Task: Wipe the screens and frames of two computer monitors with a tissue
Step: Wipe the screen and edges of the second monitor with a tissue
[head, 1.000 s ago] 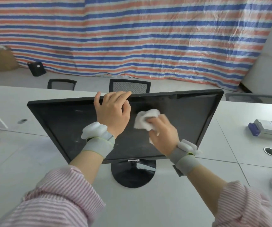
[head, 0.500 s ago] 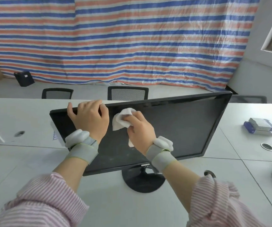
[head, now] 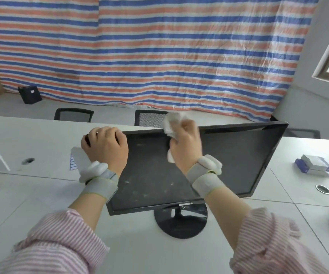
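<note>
**Ana:** Tissue (head: 172, 123) is riding up onto the top edge of the monitor (head: 229, 155) right now, bunched in the right hand (head: 186, 141), fingers curled round the wad and pressing it against the frame.

**Ben:** And the left hand (head: 105, 145)?

**Ana:** It's clamping over the upper left corner, fingers hooked behind the bezel, bracing the panel. I'd call that the right place to hold: the rigid plastic frame, not the glass.

**Ben:** How is the tissue behaving?

**Ana:** It's looking soft, thin and crumpled, weighing next to nothing. I'd guess it's shredding easily if dragged hard over the frame's edge, so light strokes are the thing.

**Ben:** The monitor itself?

**Ana:** It's sitting on the white desk (head: 41, 139) on a glossy round stand (head: 180, 224), panel tilting back. It's looking flat, stiff and matte black, with pale dusty smears showing across the lower screen. I'm judging it fairly light and top-heavy, so it's likely rocking on that single neck without the bracing hand.

**Ben:** Anything else nearby?

**Ana:** A blue-and-white box (head: 314, 166) is lying on the desk off to the right, well apart.
</note>
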`<state>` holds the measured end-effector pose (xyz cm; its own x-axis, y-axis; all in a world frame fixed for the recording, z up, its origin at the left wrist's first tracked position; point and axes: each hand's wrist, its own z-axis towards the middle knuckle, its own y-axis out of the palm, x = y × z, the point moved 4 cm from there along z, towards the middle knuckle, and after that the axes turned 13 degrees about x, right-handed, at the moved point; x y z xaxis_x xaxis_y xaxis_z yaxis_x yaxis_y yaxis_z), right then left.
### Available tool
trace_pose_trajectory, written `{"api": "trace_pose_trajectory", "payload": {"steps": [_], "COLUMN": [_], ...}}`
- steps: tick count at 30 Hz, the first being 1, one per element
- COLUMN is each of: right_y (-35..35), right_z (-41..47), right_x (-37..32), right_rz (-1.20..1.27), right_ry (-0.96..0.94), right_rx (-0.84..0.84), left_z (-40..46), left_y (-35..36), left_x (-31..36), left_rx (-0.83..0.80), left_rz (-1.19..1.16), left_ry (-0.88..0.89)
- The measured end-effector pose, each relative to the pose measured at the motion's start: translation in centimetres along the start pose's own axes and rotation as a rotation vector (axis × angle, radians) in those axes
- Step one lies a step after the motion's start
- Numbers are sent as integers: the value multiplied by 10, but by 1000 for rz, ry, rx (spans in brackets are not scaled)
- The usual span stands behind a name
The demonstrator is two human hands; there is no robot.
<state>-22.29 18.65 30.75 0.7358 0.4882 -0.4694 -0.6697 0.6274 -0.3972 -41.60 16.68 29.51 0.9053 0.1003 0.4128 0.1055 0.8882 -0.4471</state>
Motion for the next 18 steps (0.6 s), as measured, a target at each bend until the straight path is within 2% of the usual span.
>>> {"api": "trace_pose_trajectory", "payload": {"steps": [2,3,5,7,9,12,14,16,18], "right_y": [5,-3,-32,-64,-94,-119,-122,-107,-77], "right_z": [0,4,15,27,39,56,66,67,63], "right_x": [-19,-20,-2,32,72,121,129,109,69], "right_rz": [118,157,155,17,-188,-477,-596,-653,-690], "right_ry": [-18,-11,24,89,187,342,434,425,338], "right_rx": [-125,-112,36,146,163,39,-79,-197,-282], "left_z": [-1,-2,-4,-4,-5,-6,-4,-3,-1], "left_y": [0,-1,0,2,1,-3,-3,-1,-1], "left_x": [0,0,0,-2,-2,0,5,9,8], "left_rx": [12,21,35,44,45,53,55,44,34], "left_rz": [4,5,2,2,10,12,2,-11,-76], "left_ry": [-8,-12,-16,-30,-26,-17,1,12,17]}}
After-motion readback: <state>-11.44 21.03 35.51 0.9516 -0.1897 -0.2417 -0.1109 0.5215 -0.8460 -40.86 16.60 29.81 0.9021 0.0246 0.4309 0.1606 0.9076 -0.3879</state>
